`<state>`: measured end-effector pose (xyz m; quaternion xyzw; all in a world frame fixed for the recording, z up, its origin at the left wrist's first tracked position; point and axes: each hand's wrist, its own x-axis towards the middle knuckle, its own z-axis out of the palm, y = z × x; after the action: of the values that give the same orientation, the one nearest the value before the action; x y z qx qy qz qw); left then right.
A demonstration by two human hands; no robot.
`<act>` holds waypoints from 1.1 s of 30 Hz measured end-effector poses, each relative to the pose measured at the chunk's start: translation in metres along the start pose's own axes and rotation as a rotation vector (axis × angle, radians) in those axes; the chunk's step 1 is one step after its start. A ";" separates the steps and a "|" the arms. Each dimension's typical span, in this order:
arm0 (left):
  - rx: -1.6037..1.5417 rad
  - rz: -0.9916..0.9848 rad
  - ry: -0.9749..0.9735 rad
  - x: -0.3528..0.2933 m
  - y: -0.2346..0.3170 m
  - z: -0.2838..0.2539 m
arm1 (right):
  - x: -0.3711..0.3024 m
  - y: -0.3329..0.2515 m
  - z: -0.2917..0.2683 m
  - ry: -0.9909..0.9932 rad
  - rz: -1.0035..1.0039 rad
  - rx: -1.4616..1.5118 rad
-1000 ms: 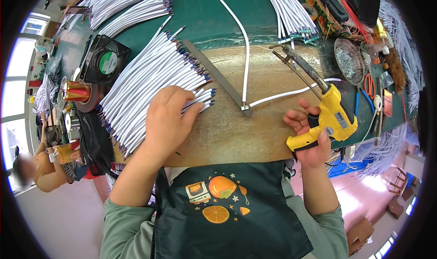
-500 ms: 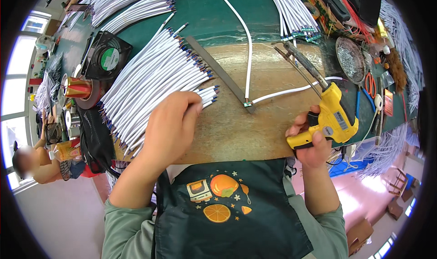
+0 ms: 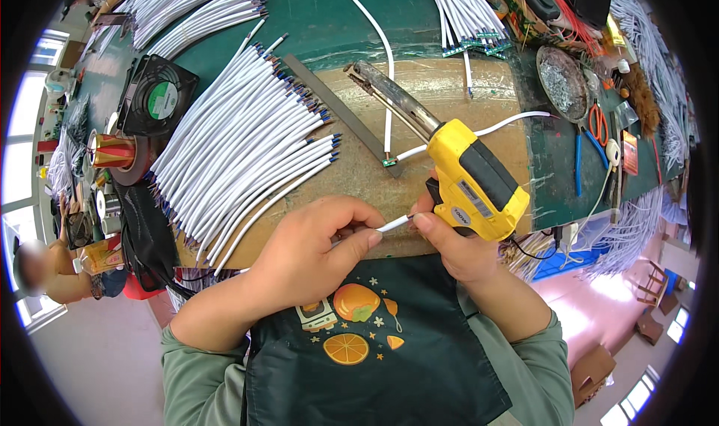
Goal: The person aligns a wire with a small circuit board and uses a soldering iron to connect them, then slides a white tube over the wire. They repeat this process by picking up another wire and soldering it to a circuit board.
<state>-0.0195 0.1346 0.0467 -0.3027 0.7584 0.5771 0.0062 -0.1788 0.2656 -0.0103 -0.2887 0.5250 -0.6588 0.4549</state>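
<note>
My left hand (image 3: 318, 246) is closed on a white cable (image 3: 393, 224) near its stripped end, just above the apron. At that end, thumb and finger of my right hand (image 3: 460, 250) pinch the thin wires. The same right hand also grips a yellow-and-black soldering gun (image 3: 479, 179), its metal tip pointing up and left over the board. Beyond it, a small green circuit board (image 3: 389, 161) lies against the end of a flat metal bar (image 3: 337, 111), with two white cables meeting at it. Left of my hands spreads a pile of white cables (image 3: 240, 141) with dark wire ends.
A black fan (image 3: 159, 96) and a solder spool (image 3: 112, 150) stand at left. More cable bundles (image 3: 468, 14) lie at the back. On the right are a round dish (image 3: 562, 83), orange-handled scissors (image 3: 598, 125) and blue-handled pliers (image 3: 579, 164). Another person (image 3: 64, 265) sits far left.
My left hand has moved right, now holding a white cable. My right hand has come left with the soldering gun and meets the cable's end. The whole view has shifted slightly.
</note>
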 end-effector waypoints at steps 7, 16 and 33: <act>-0.010 0.069 0.036 0.014 -0.002 0.009 | 0.003 0.000 0.008 0.045 -0.024 -0.076; -0.597 -0.231 -0.005 0.021 -0.012 0.016 | 0.003 0.010 0.008 0.041 -0.131 -0.147; 0.098 0.061 0.255 0.050 -0.031 0.008 | -0.017 0.013 -0.012 0.094 0.046 0.017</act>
<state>-0.0484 0.1141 -0.0003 -0.3499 0.7891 0.4962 -0.0931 -0.1781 0.2855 -0.0243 -0.2414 0.5468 -0.6656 0.4469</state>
